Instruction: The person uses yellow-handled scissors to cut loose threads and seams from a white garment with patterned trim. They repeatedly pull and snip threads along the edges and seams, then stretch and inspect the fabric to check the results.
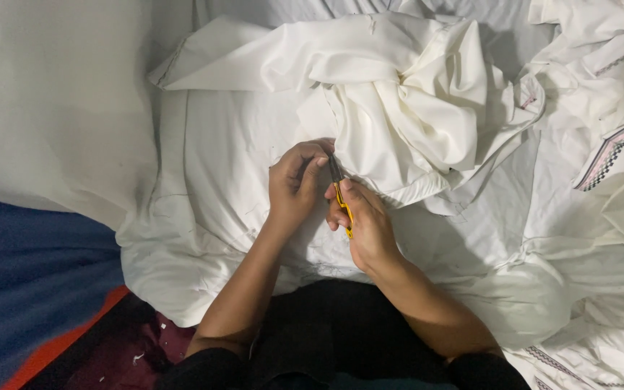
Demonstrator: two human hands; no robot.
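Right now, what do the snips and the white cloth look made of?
Snips: yellow handle looks like plastic, the dark blades probably metal, too small to be sure. White cloth: thin woven fabric, likely cotton or a blend, matte, with soft folds and creases.

Both forearms bare, angled inward from dark sleeves. Left hand (294, 184) curled, fingertips pinched together, wrist bent slightly. Right hand (366, 224) just beside it, grip closed in a fist, thumb on top, knuckles facing up.
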